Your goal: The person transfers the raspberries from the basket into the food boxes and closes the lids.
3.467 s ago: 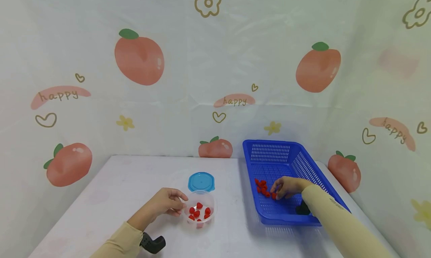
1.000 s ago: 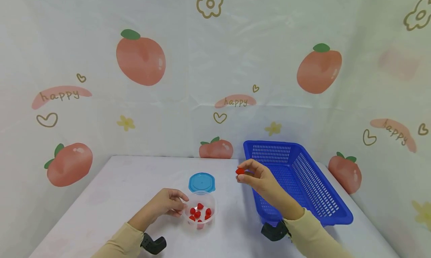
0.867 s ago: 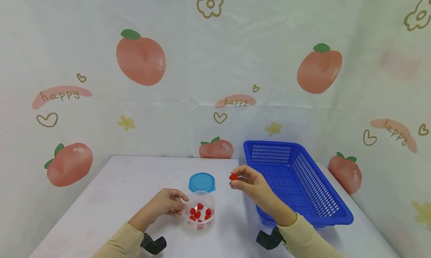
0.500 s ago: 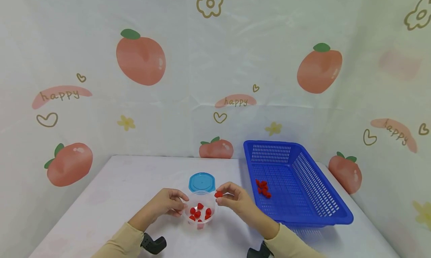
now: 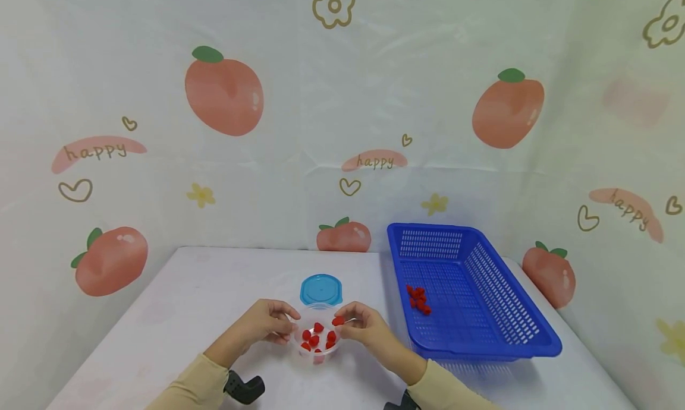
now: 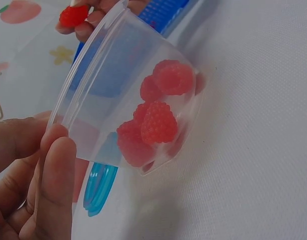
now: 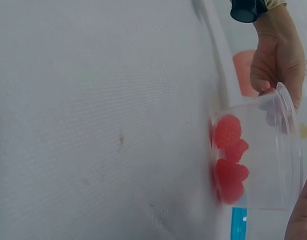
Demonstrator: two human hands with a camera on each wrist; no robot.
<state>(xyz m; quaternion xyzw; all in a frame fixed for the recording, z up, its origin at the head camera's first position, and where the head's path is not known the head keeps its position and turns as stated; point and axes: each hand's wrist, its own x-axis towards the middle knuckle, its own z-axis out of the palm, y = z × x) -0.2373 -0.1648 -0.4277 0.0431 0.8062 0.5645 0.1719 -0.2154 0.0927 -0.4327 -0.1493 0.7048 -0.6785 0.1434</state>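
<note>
A clear plastic tub stands on the table with several red raspberries lying in its bottom. At its left side my left hand pinches the rim between thumb and fingers. My right hand holds one more raspberry between thumb and fingertips, right at the tub's right rim. The left wrist view shows that raspberry beyond the far rim. In the right wrist view, only part of the right hand shows at the lower right edge.
Just behind the tub lies a blue lid. A blue slotted basket stands to the right, with several raspberries grouped along its left side. A printed cloth hangs behind the white table.
My right hand has carried a raspberry out of the basket, leftward and down to the tub's rim. The left hand and the tub have stayed in place.
</note>
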